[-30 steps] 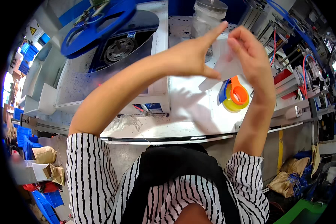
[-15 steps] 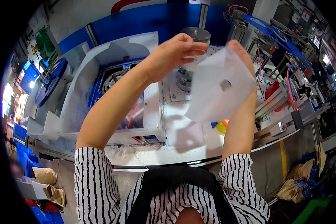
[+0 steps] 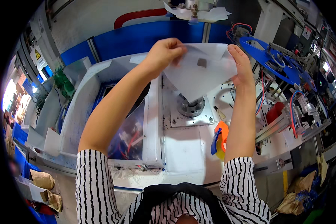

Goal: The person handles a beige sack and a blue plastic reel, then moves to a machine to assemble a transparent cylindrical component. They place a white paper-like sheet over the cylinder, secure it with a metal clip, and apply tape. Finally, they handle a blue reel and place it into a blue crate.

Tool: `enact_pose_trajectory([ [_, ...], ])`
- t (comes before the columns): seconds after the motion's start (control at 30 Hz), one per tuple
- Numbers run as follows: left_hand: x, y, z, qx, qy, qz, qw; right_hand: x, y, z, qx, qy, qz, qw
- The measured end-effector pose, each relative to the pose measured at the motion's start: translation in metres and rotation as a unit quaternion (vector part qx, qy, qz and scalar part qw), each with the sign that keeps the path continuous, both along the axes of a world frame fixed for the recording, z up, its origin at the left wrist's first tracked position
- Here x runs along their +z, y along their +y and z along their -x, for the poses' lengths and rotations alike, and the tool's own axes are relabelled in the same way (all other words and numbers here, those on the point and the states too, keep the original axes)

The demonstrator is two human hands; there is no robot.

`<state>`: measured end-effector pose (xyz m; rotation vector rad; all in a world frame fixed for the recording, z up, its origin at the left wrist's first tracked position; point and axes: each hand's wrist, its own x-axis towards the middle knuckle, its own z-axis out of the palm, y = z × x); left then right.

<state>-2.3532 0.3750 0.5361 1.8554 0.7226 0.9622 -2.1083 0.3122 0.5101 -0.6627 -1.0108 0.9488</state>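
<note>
Both my hands are raised over a white machine top [image 3: 183, 149]. My left hand [image 3: 164, 54] pinches the upper left edge of a thin white translucent sheet [image 3: 201, 74] that hangs to a point. My right hand [image 3: 240, 65] holds its right edge, fingers extended along it. A small dark square patch shows near the sheet's upper middle. Below the sheet's tip sits a round metal hub [image 3: 192, 106] on a bolted plate.
An orange, yellow and blue tape roll holder [image 3: 220, 138] lies on the machine top by my right forearm. A blue metal arm with cables [image 3: 276, 56] stands at the right. A transparent cover panel [image 3: 132, 130] is on the left. Brown bags [image 3: 43, 179] lie on the floor.
My view has tilted upward and both hands have risen. The white sheet, first bunched between my hands near the tape holder, is now spread out between them above the metal hub.
</note>
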Motion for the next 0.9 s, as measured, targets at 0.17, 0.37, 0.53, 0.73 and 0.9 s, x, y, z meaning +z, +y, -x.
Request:
enact_pose_trajectory([
  [0.17,0.005,0.054,-0.031,0.192,0.146,-0.334,0.911,-0.012,0.046,-0.016,-0.116,-0.004,0.047,0.992],
  [0.37,-0.007,0.086,-0.045,0.178,0.246,-0.314,0.900,-0.047,0.066,-0.019,-0.179,-0.044,0.103,0.977],
  [0.53,-0.021,0.105,-0.048,0.150,0.230,-0.292,0.916,-0.060,0.070,-0.020,-0.174,-0.024,0.112,0.978],
  [0.73,-0.023,0.112,-0.051,0.116,0.202,-0.309,0.922,-0.046,0.059,-0.016,-0.181,-0.048,0.154,0.970],
  [0.9,-0.014,0.099,-0.044,0.131,0.187,-0.293,0.928,-0.045,0.061,-0.014,-0.186,-0.045,0.071,0.979],
])
